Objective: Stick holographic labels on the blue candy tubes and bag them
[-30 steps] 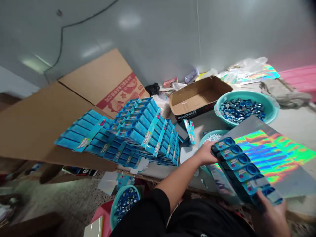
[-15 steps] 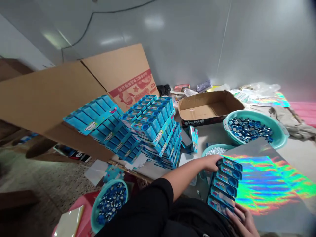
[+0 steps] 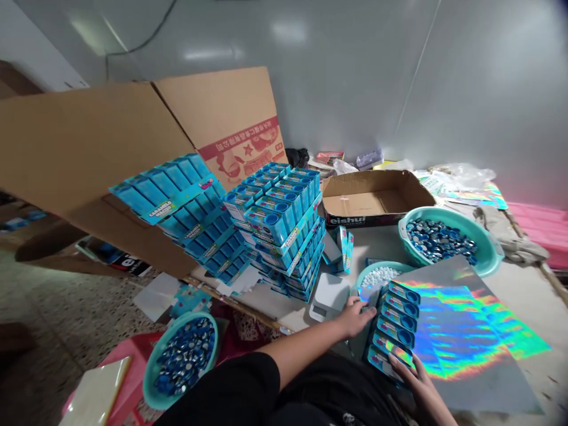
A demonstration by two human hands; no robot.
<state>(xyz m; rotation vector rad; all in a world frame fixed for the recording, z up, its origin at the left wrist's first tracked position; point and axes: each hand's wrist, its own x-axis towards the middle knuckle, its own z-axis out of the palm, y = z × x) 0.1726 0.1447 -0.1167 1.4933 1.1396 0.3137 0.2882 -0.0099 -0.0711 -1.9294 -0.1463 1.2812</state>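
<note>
A display tray of blue candy boxes (image 3: 397, 320) lies on the near left edge of a shiny rainbow-reflecting sheet (image 3: 479, 349). My right hand (image 3: 415, 373) grips the tray's near end, thumb over the closest box and some fingers hidden. Beside the tray's left side is my left hand (image 3: 357, 317), fingers stretched out and holding nothing; whether the fingertips touch the tray is unclear. Just beyond them stands a turquoise bowl (image 3: 360, 279) of small white pieces. A white scale (image 3: 326, 300) sits left of that hand.
Stacked blue display trays (image 3: 284, 231) stand left of centre, before a large cardboard box (image 3: 177, 118). Behind is a shallow carton (image 3: 377, 195). Turquoise basins of shiny blue pieces stand at right (image 3: 492, 260) and lower left (image 3: 153, 390), the latter on a red stool (image 3: 128, 349).
My left hand has let go of the tray's far end and moved back to its left side. My right hand stays at the near end. The camera view has shifted.
</note>
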